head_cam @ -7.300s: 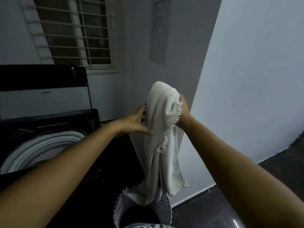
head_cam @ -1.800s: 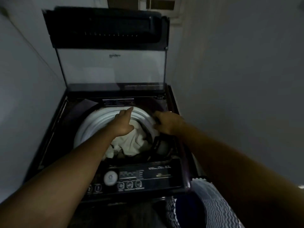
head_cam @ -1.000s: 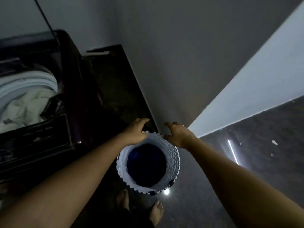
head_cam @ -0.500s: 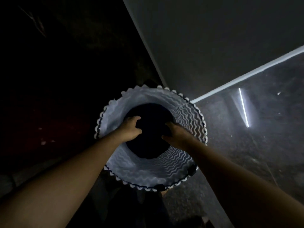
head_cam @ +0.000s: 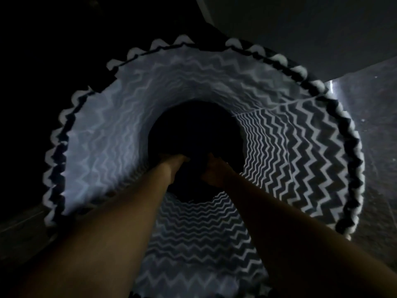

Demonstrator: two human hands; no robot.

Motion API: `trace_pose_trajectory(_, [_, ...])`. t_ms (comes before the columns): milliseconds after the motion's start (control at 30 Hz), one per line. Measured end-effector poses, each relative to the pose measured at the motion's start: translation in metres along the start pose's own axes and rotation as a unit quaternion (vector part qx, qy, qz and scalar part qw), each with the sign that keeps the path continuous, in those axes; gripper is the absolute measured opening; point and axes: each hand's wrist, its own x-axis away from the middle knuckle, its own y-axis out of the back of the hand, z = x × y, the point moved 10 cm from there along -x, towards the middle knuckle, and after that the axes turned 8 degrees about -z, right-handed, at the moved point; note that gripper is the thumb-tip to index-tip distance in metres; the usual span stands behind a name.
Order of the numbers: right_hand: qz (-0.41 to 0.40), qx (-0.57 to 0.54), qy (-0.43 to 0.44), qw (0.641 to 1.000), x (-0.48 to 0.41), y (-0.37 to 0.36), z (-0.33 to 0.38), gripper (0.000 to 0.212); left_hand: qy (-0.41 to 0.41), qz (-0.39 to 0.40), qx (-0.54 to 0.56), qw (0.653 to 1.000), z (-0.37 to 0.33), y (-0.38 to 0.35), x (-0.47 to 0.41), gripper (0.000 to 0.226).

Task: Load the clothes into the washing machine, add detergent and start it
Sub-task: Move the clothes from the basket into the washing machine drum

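Both my arms reach deep into the basket, its zigzag walls ringing my fingers on every side. My left hand and right hand sit close together, a narrow gap between them, at the near edge of the dark clothes at the bottom. My fingertips vanish into that darkness (only what looks like the right thumb shows, pointing up), so I cannot tell whether either hand is open, curled or gripping cloth; right of my right hand, outside the rim, lies the floor.
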Motion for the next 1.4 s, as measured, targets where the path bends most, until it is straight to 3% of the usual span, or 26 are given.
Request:
trace_pose_trajectory(67, [0.020, -0.003, -0.002, 1.000, -0.001, -0.014, -0.003, 0.092, -0.001, 0.036, 0.002, 0.999, 0.002, -0.012, 0.026, 0.057])
trace_pose_trajectory(100, [0.028, -0.003, -0.003, 1.000, 0.000, -0.019, -0.006, 0.092, -0.013, 0.047, -0.014, 0.999, 0.002, -0.018, 0.031, 0.043])
trace_pose_trajectory(167, [0.035, -0.001, -0.003, 0.999, -0.001, -0.027, -0.010, 0.092, -0.043, 0.049, -0.063, 0.996, 0.004, -0.024, 0.031, 0.041])
trace_pose_trajectory(233, [0.024, -0.004, -0.003, 1.000, -0.002, -0.026, -0.012, 0.097, -0.103, 0.008, -0.182, 0.978, -0.002, -0.019, 0.027, 0.046])
trace_pose_trajectory(300, [-0.015, -0.019, -0.029, 0.999, -0.001, -0.017, -0.016, 0.098, -0.171, -0.056, -0.362, 0.915, -0.007, -0.010, 0.022, 0.050])
trace_pose_trajectory(333, [-0.045, -0.028, -0.052, 0.997, 0.000, -0.008, -0.018, 0.095, -0.207, -0.101, -0.421, 0.877, -0.013, -0.004, 0.022, 0.050])
trace_pose_trajectory(367, [-0.086, -0.048, -0.062, 0.993, 0.000, 0.000, -0.020, 0.090, -0.221, -0.135, -0.429, 0.865, -0.016, 0.002, 0.024, 0.050])
trace_pose_trajectory(433, [-0.132, -0.051, -0.044, 0.989, -0.005, 0.007, -0.016, 0.086, -0.210, -0.136, -0.378, 0.891, -0.015, 0.006, 0.019, 0.047])
trace_pose_trajectory(533, [-0.058, -0.022, -0.041, 0.997, -0.016, -0.018, -0.020, 0.066, -0.176, -0.047, -0.323, 0.929, -0.002, -0.007, 0.011, 0.045])
trace_pose_trajectory(667, [-0.017, -0.114, -0.069, 0.991, -0.006, -0.026, -0.018, 0.041, -0.152, -0.012, -0.252, 0.956, 0.002, -0.011, 0.028, 0.047])
trace_pose_trajectory(800, [-0.032, -0.197, -0.087, 0.976, 0.020, -0.009, -0.007, 0.036, -0.129, -0.067, -0.039, 0.989, -0.017, 0.014, 0.063, 0.035])
trace_pose_trajectory(867, [-0.025, -0.206, -0.054, 0.977, 0.040, 0.006, 0.009, 0.037, -0.132, -0.065, 0.075, 0.986, -0.029, 0.025, 0.095, 0.028])
trace_pose_trajectory(933, [-0.015, -0.192, 0.009, 0.981, 0.056, 0.016, 0.026, 0.052, -0.145, -0.027, 0.133, 0.980, -0.042, 0.029, 0.127, 0.019])
trace_pose_trajectory(1067, [-0.056, -0.182, 0.029, 0.981, 0.080, 0.032, 0.030, 0.112, -0.149, 0.058, 0.178, 0.971, -0.057, 0.029, 0.178, 0.026])
trace_pose_trajectory(1133, [-0.076, -0.153, 0.038, 0.985, 0.090, 0.035, 0.033, 0.117, -0.168, 0.094, 0.198, 0.961, -0.063, 0.029, 0.203, 0.022])
trace_pose_trajectory(1200, [-0.163, -0.094, 0.118, 0.975, 0.111, 0.051, 0.056, 0.102, -0.196, 0.140, 0.195, 0.951, -0.067, 0.025, 0.229, 0.020])
trace_pose_trajectory(1233, [-0.182, -0.068, 0.165, 0.967, 0.126, 0.056, 0.072, 0.083, -0.210, 0.164, 0.190, 0.945, -0.067, 0.023, 0.241, 0.020])
trace_pose_trajectory(1300, [-0.163, -0.079, 0.074, 0.981, 0.135, 0.049, 0.058, 0.046, -0.224, 0.199, 0.194, 0.934, -0.064, 0.024, 0.258, 0.020])
trace_pose_trajectory(1333, [-0.167, -0.173, 0.013, 0.971, 0.132, 0.052, 0.044, 0.041, -0.231, 0.211, 0.197, 0.929, -0.062, 0.027, 0.266, 0.019])
trace_pose_trajectory(1400, [-0.162, -0.344, -0.022, 0.925, 0.142, 0.048, 0.035, 0.036, -0.256, 0.213, 0.199, 0.922, -0.060, 0.038, 0.280, 0.016])
